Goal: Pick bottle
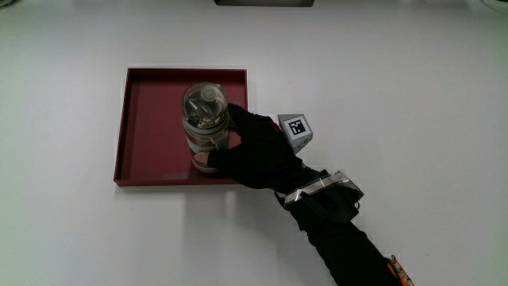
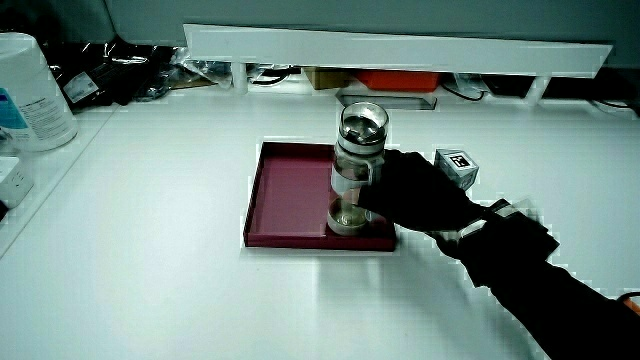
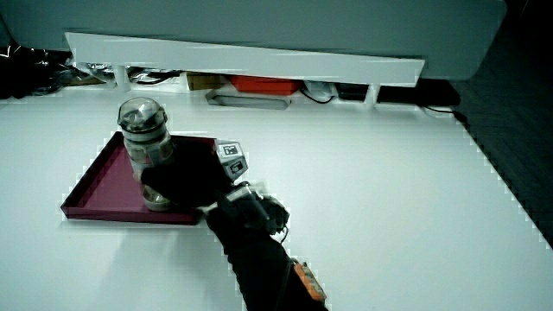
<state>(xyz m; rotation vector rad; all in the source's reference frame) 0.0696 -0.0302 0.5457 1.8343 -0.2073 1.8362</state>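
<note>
A clear bottle (image 1: 205,121) with a rounded see-through cap stands upright in a dark red tray (image 1: 151,127), close to the tray's rim nearest the person. In both side views the bottle (image 2: 356,165) (image 3: 143,145) rises above the tray (image 2: 285,195) (image 3: 99,186). The gloved hand (image 1: 252,149) wraps its fingers around the bottle's lower body, shut on it. The patterned cube (image 1: 296,130) sits on the hand's back. The forearm runs from the hand toward the person. The bottle's base looks to rest on the tray floor.
A low white partition (image 2: 400,45) runs along the table's edge farthest from the person, with cables and boxes under it. A large white container (image 2: 30,90) stands at the table's corner in a side view.
</note>
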